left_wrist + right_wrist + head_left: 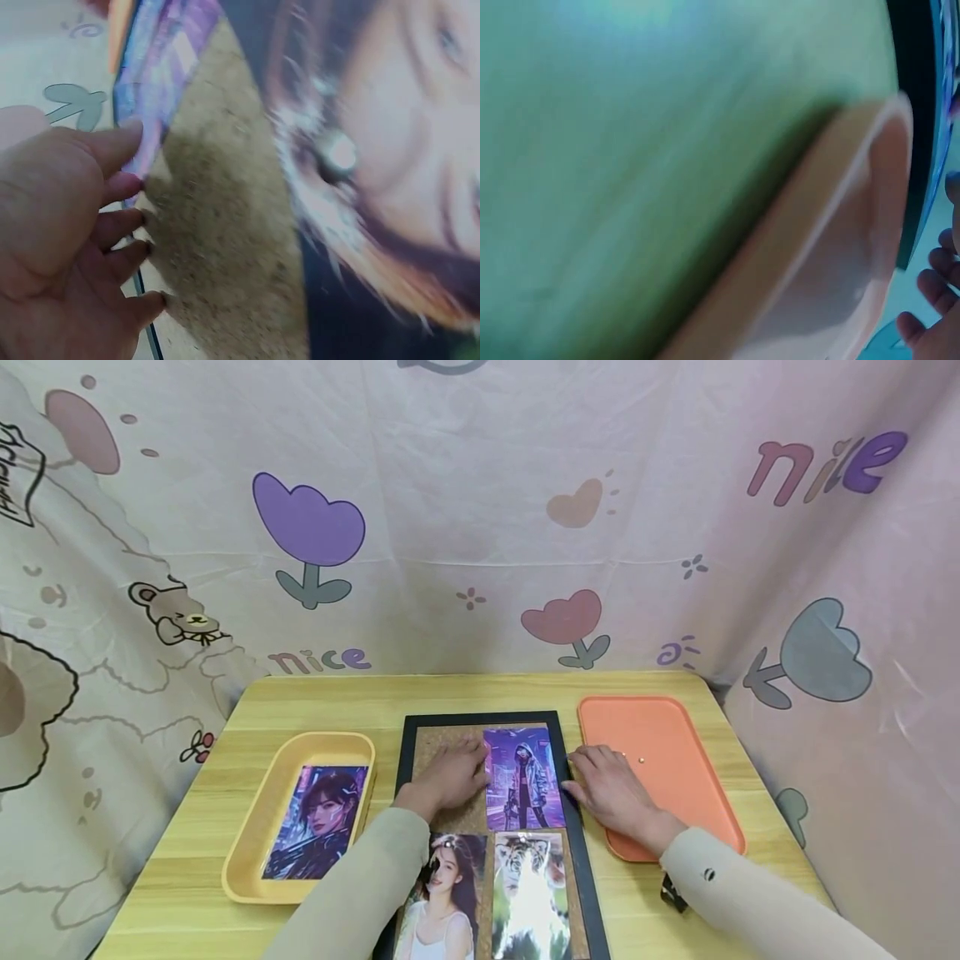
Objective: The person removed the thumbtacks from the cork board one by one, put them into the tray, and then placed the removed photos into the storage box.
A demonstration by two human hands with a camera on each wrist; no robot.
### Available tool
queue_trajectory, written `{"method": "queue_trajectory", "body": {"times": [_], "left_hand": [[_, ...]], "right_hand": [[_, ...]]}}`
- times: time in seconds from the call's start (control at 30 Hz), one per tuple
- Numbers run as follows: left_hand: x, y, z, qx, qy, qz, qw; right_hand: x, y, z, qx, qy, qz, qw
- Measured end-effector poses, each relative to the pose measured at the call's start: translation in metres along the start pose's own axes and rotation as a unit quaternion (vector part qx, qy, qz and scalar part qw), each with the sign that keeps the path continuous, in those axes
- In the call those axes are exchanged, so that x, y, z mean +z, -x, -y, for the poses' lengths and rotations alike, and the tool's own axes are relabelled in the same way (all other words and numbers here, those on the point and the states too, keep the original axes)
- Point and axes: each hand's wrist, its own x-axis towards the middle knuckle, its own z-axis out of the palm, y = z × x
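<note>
A black-framed cork board (459,817) lies on the table. At its upper right is a purple picture of a hooded figure (525,781). My left hand (452,774) rests on the cork with fingertips at that picture's left edge. On the other side, my right hand (611,789) has its fingertips at the frame's right border, beside the picture. Neither hand grips anything. Below are a photo of a long-haired person in white (444,902) and a glossy tiger picture (530,893). A round metal pin (335,154) shows on the portrait photo in the left wrist view.
Right of the board lies an orange tray (675,777) with small shiny pins (641,760) in it; my right hand overlaps its left edge. At left, a yellow tray (238,860) contains another purple picture (321,822). A patterned curtain (450,527) hangs behind the table.
</note>
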Motion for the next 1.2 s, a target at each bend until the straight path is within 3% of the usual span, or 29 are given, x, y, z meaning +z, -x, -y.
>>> {"method": "queue_trajectory", "body": {"times": [0.1,0.17,0.3,0.37,0.4,0.53,0.6,0.7,0.8,0.97,1.2], "left_hand": [[-0.002,-0.002,-0.002,-0.013,0.065,-0.03,0.9974],[-0.004,-0.003,-0.003,-0.03,0.129,-0.056,0.9896],[-0.011,-0.004,-0.002,-0.085,0.262,-0.099,0.9562],[-0.016,-0.004,-0.001,-0.113,0.331,-0.107,0.9305],[-0.019,-0.004,0.001,-0.125,0.376,-0.105,0.9119],[-0.028,-0.003,0.009,-0.152,0.537,-0.083,0.8259],[-0.029,-0.002,0.013,-0.165,0.59,-0.063,0.7876],[-0.03,-0.001,0.017,-0.179,0.629,-0.035,0.7558],[-0.028,0.001,0.018,-0.183,0.649,-0.012,0.7384],[-0.025,-0.001,0.018,-0.191,0.669,0.009,0.7184],[-0.019,-0.005,0.017,-0.192,0.683,0.017,0.7045]], "right_hand": [[0.001,0.004,0.011,0.015,-0.018,0.023,0.999],[0.001,0.007,0.017,0.024,-0.025,0.038,0.999],[0.001,0.011,0.023,0.034,-0.035,0.057,0.997],[0.001,0.012,0.025,0.037,-0.038,0.06,0.997],[0.001,0.012,0.025,0.038,-0.04,0.06,0.997],[0.002,0.013,0.028,0.035,-0.048,0.059,0.997],[0.003,0.013,0.029,0.03,-0.05,0.059,0.997],[0.003,0.013,0.03,0.026,-0.054,0.061,0.996],[0.004,0.014,0.029,0.024,-0.05,0.06,0.997],[0.006,0.015,0.028,0.026,-0.045,0.058,0.997],[0.007,0.018,0.027,0.032,-0.05,0.056,0.997]]}}
